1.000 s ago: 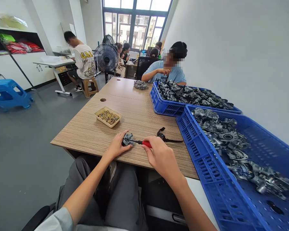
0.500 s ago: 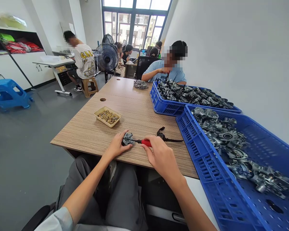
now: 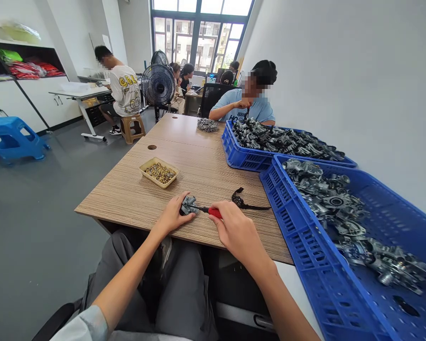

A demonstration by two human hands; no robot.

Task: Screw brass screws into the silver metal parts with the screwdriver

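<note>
Near the table's front edge, my left hand (image 3: 174,215) grips a small grey metal part (image 3: 189,204) from its left side. My right hand (image 3: 237,228) is closed round the red handle of a screwdriver (image 3: 214,211). The dark shaft points left and its tip meets the metal part; the exact contact spot is too small to make out. A cream tray (image 3: 148,177) of brass-coloured screws stands beyond my left hand. Behind my right hand lies a black strap-like item (image 3: 238,200) on the wooden table (image 3: 195,156).
Two blue crates (image 3: 305,265) (image 3: 248,160) of metal parts line the right side. A pile of small parts (image 3: 208,124) is at the table's far end, where a person in a light blue shirt (image 3: 227,102) sits. A fan (image 3: 158,85) stands behind.
The fingers of my right hand have shifted slightly on the red handle. My left hand and the metal part show almost no movement.
</note>
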